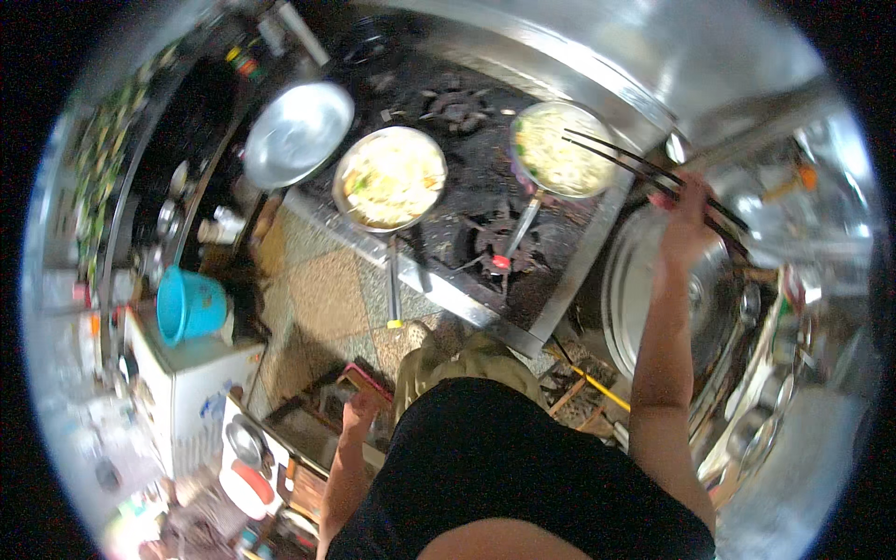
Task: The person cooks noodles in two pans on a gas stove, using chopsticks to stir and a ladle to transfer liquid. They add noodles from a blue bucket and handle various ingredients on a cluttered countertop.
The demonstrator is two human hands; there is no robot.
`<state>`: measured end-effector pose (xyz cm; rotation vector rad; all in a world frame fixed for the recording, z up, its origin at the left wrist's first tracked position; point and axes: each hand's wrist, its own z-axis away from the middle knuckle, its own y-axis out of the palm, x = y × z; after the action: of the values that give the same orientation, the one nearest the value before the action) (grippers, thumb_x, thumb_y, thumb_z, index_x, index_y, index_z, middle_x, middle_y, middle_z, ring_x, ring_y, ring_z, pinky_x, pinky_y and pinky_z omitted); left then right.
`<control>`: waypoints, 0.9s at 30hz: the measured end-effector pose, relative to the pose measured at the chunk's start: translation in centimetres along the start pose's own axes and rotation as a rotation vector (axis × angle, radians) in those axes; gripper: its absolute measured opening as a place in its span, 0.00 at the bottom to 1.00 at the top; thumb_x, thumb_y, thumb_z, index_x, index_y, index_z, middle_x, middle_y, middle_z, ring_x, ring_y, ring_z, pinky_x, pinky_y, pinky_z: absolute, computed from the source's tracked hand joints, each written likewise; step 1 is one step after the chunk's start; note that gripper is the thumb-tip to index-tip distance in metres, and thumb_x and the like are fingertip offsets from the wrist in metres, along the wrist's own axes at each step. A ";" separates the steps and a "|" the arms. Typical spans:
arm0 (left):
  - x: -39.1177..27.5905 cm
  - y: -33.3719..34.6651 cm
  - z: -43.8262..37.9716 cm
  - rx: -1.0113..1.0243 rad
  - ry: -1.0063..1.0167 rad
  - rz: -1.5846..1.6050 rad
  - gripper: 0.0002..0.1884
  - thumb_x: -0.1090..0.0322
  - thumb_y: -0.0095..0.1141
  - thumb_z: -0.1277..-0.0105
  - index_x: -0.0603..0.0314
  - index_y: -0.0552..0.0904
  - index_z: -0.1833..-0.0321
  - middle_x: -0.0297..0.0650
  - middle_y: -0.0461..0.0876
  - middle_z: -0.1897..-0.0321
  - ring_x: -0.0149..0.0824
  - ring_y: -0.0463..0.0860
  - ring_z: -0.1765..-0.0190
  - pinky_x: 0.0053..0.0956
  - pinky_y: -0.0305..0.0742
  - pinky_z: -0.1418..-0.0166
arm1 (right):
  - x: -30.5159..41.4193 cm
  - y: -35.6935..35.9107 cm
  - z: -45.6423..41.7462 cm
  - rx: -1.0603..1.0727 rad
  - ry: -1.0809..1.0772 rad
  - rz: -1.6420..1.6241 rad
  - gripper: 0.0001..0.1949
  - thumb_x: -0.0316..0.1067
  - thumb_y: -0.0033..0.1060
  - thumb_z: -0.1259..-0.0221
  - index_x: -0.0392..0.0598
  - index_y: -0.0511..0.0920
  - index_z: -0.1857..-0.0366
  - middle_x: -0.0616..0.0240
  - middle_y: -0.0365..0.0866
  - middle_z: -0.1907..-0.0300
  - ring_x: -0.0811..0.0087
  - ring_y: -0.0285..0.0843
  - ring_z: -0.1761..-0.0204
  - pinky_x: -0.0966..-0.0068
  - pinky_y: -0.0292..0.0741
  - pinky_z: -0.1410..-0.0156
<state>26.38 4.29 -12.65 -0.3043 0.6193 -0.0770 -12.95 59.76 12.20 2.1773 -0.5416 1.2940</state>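
Note:
My right hand (689, 203), slightly blurred, grips a pair of long dark chopsticks (630, 157). Their tips reach over the right frying pan (535, 203), which holds pale shredded or noodle-like food (560, 150) with bits of green. This pan sits over a back burner, its handle with a red end pointing toward me. To the left, another frying pan (393, 241) holds similar pale food (395, 178) with green and orange bits; its handle sticks out past the stove edge. My left hand (360, 409) hangs low at my side by a pink-edged object (367, 376); whether it holds anything is unclear.
A metal bowl-shaped vessel (301, 133) stands left of the pans. Bare burners (458, 105) show on the black stovetop (476, 175). A large round metal lid (672, 301) lies right, under my forearm. A blue bucket (189, 304) stands on a white cabinet (210, 392) at left.

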 end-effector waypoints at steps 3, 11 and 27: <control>3.7 0.7 1.5 -0.063 -0.033 0.090 0.13 0.70 0.60 0.35 0.64 0.85 0.50 0.39 0.87 0.62 0.31 0.85 0.60 0.31 0.80 0.55 | 0.3 0.4 0.7 -0.018 0.320 -0.022 0.18 0.48 0.50 0.23 0.41 0.80 0.57 0.60 0.84 0.71 0.70 0.81 0.76 0.73 0.82 0.68; 10.9 3.2 5.5 -0.124 -0.077 0.299 0.14 0.65 0.63 0.33 0.67 0.85 0.50 0.41 0.87 0.65 0.33 0.86 0.63 0.32 0.81 0.58 | 0.8 3.9 3.4 0.378 1.010 -0.954 0.18 0.48 0.45 0.20 0.44 0.78 0.63 0.68 0.75 0.73 0.77 0.64 0.80 0.81 0.63 0.77; 18.0 -1.2 6.9 -0.045 -0.005 0.777 0.13 0.69 0.63 0.33 0.64 0.85 0.47 0.37 0.85 0.64 0.33 0.82 0.65 0.32 0.78 0.61 | 2.8 12.3 16.1 0.580 0.281 0.051 0.15 0.43 0.53 0.24 0.40 0.79 0.52 0.63 0.82 0.58 0.77 0.81 0.70 0.78 0.78 0.67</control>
<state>45.04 2.03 -17.06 -0.0915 0.6996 0.6833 -8.11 39.91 11.43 2.3638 -0.1110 1.9317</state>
